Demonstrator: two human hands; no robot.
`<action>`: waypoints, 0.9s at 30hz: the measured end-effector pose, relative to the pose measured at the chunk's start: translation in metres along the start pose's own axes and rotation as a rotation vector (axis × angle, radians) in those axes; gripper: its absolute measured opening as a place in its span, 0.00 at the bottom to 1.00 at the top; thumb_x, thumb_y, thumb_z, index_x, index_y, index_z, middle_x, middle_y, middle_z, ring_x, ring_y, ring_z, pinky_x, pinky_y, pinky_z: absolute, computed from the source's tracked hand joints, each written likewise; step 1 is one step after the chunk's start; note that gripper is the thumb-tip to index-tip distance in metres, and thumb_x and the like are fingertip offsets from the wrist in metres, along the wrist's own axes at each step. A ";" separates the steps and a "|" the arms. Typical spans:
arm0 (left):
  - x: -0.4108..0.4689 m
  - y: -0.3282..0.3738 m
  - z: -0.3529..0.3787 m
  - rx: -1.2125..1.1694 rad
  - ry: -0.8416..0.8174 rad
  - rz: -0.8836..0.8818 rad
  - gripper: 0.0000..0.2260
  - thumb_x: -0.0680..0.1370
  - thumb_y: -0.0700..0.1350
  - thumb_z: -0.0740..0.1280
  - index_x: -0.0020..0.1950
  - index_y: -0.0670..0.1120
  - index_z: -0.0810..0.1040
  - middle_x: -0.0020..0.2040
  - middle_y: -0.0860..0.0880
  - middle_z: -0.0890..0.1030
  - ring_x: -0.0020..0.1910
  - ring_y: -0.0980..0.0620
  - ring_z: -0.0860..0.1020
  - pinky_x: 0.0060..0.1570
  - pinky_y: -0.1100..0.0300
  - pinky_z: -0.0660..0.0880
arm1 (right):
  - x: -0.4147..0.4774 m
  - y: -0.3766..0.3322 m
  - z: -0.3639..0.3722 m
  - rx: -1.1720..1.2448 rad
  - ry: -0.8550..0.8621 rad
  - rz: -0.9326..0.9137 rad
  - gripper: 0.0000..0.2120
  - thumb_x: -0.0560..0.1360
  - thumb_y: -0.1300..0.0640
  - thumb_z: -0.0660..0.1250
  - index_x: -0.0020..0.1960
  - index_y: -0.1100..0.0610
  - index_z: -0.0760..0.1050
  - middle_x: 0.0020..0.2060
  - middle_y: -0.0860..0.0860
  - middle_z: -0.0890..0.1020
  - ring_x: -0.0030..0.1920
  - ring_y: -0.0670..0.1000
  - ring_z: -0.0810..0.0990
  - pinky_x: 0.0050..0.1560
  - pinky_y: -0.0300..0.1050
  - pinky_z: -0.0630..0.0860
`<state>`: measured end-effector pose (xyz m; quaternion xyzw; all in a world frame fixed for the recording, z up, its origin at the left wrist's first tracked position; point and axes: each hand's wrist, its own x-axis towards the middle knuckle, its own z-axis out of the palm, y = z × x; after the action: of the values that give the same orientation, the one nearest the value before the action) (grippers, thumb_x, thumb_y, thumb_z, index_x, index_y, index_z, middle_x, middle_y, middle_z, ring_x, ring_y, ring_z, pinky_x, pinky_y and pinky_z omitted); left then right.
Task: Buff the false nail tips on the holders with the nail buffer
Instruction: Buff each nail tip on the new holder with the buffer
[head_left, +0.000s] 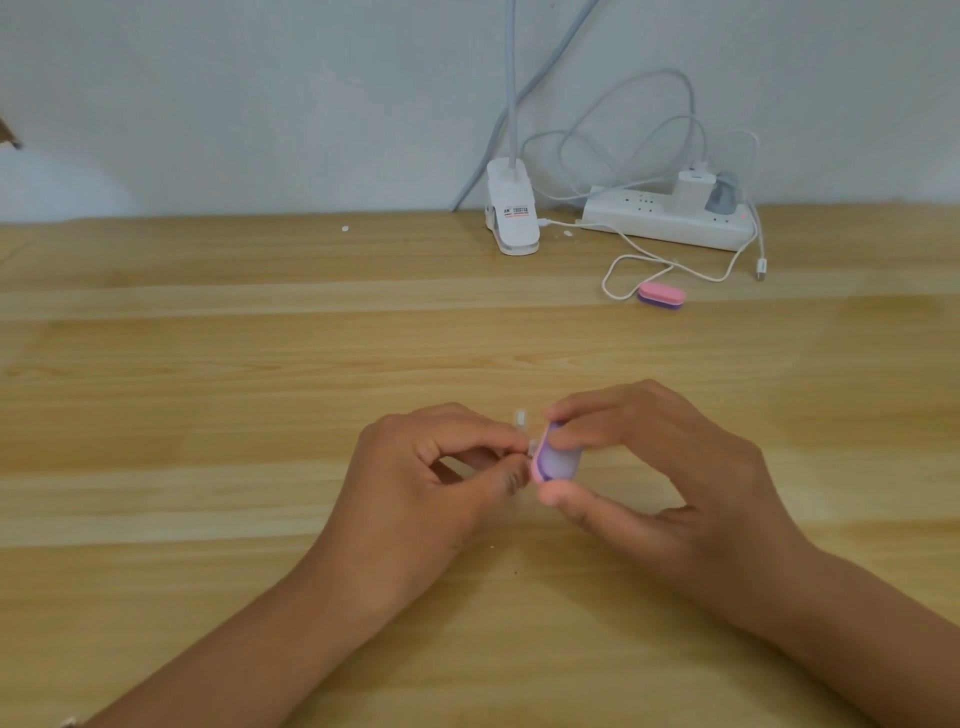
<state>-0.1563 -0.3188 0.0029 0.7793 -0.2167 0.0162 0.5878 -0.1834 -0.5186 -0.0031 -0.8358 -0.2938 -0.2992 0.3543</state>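
Head view, looking down at a wooden tabletop (208, 415) with two bare hands meeting near the middle.

The left hand (447, 467) pinches a small clear holder (521, 419) between thumb and forefinger. Its grip is closed on that piece. The piece is see-through and partly hidden by the fingers, so the false nail tip on it cannot be made out clearly.

The right hand (665, 467) grasps the nail buffer (558, 460), a small pink and purple block, between the thumb below and the fingers above. The buffer's pink edge sits right against the clear piece in the left hand.

Further back on the right lies a second pink and purple buffer (661, 295), beside a loop of white cable (623, 262). Behind it are a white power strip (670, 221) and a white lamp clip (511, 215) against the wall.

Judging by this, buffing is under way on one tip. No other holders show on the tabletop, so how many are finished or left cannot be told. A few white specks lie near the lamp clip, too small to identify.
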 end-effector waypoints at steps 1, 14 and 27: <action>0.000 0.000 0.000 0.008 0.003 0.006 0.05 0.70 0.44 0.76 0.43 0.53 0.87 0.39 0.53 0.84 0.37 0.53 0.81 0.32 0.63 0.75 | 0.000 0.000 -0.001 -0.005 0.011 0.005 0.11 0.73 0.54 0.74 0.49 0.62 0.82 0.51 0.52 0.83 0.53 0.50 0.82 0.57 0.42 0.76; -0.002 0.005 0.001 -0.034 -0.003 0.037 0.05 0.69 0.48 0.75 0.44 0.53 0.87 0.40 0.53 0.85 0.37 0.54 0.82 0.34 0.65 0.75 | -0.003 -0.005 0.006 0.001 0.031 -0.083 0.11 0.73 0.54 0.75 0.43 0.63 0.82 0.51 0.54 0.83 0.51 0.47 0.81 0.54 0.42 0.76; -0.001 0.004 0.001 0.015 0.001 0.052 0.04 0.70 0.42 0.76 0.43 0.49 0.87 0.39 0.52 0.84 0.36 0.56 0.81 0.33 0.69 0.71 | -0.001 0.000 -0.003 -0.016 0.039 -0.015 0.11 0.72 0.54 0.75 0.43 0.63 0.82 0.49 0.53 0.83 0.50 0.49 0.82 0.53 0.41 0.77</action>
<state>-0.1586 -0.3205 0.0058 0.7777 -0.2366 0.0336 0.5815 -0.1849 -0.5212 -0.0022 -0.8305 -0.2906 -0.3205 0.3509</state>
